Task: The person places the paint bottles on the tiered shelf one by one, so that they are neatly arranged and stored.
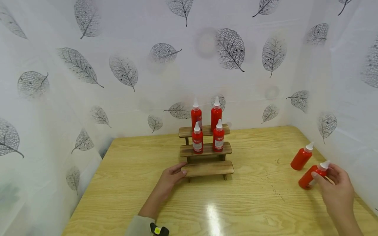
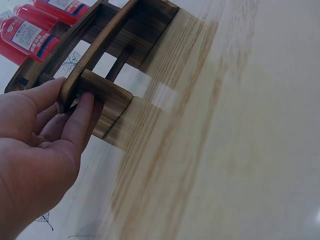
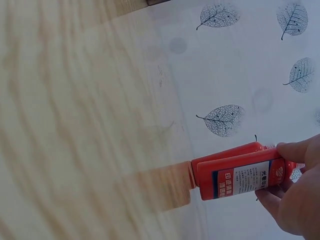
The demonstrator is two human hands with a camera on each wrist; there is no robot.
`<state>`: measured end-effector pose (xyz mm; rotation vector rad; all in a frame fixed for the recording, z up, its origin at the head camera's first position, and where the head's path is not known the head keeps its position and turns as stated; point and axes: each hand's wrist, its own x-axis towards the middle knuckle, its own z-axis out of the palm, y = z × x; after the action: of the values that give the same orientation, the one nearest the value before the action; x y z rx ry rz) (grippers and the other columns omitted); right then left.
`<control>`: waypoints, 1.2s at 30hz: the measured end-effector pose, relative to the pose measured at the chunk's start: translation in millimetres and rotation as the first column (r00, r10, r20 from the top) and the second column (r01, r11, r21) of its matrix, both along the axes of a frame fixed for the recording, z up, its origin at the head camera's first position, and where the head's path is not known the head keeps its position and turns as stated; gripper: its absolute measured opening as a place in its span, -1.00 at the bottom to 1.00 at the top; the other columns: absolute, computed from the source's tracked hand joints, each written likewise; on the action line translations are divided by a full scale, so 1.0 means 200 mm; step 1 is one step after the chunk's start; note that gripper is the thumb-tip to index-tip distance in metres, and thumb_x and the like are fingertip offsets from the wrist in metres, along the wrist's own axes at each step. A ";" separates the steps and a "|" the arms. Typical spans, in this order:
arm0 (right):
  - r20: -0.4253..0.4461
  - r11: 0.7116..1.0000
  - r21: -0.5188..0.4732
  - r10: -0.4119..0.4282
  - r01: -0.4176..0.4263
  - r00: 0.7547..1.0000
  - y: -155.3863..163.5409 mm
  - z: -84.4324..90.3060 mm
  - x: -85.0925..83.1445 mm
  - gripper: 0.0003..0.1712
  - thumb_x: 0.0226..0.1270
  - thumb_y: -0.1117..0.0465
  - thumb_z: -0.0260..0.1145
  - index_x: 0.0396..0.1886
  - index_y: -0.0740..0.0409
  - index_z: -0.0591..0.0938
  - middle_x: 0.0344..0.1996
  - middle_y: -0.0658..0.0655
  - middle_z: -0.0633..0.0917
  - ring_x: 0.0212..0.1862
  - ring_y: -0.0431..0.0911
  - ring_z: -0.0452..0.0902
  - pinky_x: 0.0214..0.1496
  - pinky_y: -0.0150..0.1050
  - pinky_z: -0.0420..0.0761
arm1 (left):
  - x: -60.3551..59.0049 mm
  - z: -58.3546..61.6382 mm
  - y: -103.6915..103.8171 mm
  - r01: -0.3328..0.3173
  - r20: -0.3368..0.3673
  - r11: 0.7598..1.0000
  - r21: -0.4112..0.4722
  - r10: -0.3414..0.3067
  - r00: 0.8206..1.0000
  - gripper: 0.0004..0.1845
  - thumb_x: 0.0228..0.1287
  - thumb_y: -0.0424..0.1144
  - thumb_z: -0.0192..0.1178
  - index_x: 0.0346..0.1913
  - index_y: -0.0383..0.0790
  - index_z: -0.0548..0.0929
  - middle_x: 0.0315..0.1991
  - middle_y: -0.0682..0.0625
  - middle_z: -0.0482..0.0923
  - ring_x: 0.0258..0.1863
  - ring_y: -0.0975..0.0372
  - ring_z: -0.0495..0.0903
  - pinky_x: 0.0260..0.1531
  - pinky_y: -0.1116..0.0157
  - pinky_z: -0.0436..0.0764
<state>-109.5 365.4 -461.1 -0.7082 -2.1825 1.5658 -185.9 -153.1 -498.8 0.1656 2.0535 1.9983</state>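
My left hand [image 1: 170,177] pinches the left end of the lowest step of a three-step wooden display rack [image 1: 208,168], thumb above and fingers below in the left wrist view. Two red squeeze bottles with white pointed caps stand on the middle step, one of them the front left bottle [image 1: 197,141]. Two more are on the top step, including the rear right bottle [image 1: 216,115]. Over at the right, my right hand [image 1: 339,190] grips a tilted red bottle [image 3: 240,176] near its neck, thumb and fingers on opposite sides. Its white label faces the right wrist camera.
Another red bottle [image 1: 301,159] stands on the wood-grain table [image 1: 251,203] just behind the held one. White leaf-print sheeting [image 1: 189,75] walls the table at the back and on both sides, close to my right hand.
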 end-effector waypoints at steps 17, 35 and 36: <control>-0.308 0.989 -0.100 0.074 -0.110 0.949 -0.18 0.12 -0.04 -0.26 0.24 0.47 0.43 0.39 0.03 0.45 -0.08 -0.28 0.61 -0.07 -0.46 0.54 -0.13 -0.73 0.52 | 0.00 -0.01 0.00 0.001 0.010 1.000 -0.001 -0.001 1.000 -0.43 0.46 -0.13 0.22 0.45 -0.22 0.43 0.44 -0.29 0.35 0.33 0.00 0.46 0.27 0.08 0.54; -0.218 0.919 0.203 0.379 -0.338 0.900 -0.51 0.29 -0.12 -0.33 0.40 0.21 0.38 0.45 0.02 0.38 0.08 -0.30 0.52 -0.04 -0.57 0.53 -0.11 -0.63 0.58 | 0.00 -0.01 -0.01 0.005 0.012 1.000 -0.001 -0.005 1.000 -0.44 0.47 -0.13 0.22 0.45 -0.19 0.44 0.46 -0.25 0.33 0.33 0.01 0.47 0.26 0.10 0.54; -0.214 0.914 0.211 0.389 -0.346 0.896 -0.53 0.29 -0.13 -0.33 0.41 0.19 0.37 0.46 0.03 0.38 0.10 -0.28 0.52 -0.03 -0.57 0.52 -0.11 -0.63 0.58 | 0.00 -0.01 -0.01 0.005 0.013 1.000 0.001 -0.005 1.000 -0.44 0.47 -0.13 0.22 0.45 -0.19 0.44 0.46 -0.25 0.32 0.33 0.01 0.47 0.26 0.10 0.54</control>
<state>-135.5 259.6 -402.8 -0.0324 -2.3072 1.5149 -186.5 -154.3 -500.4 0.1570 2.0420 1.9924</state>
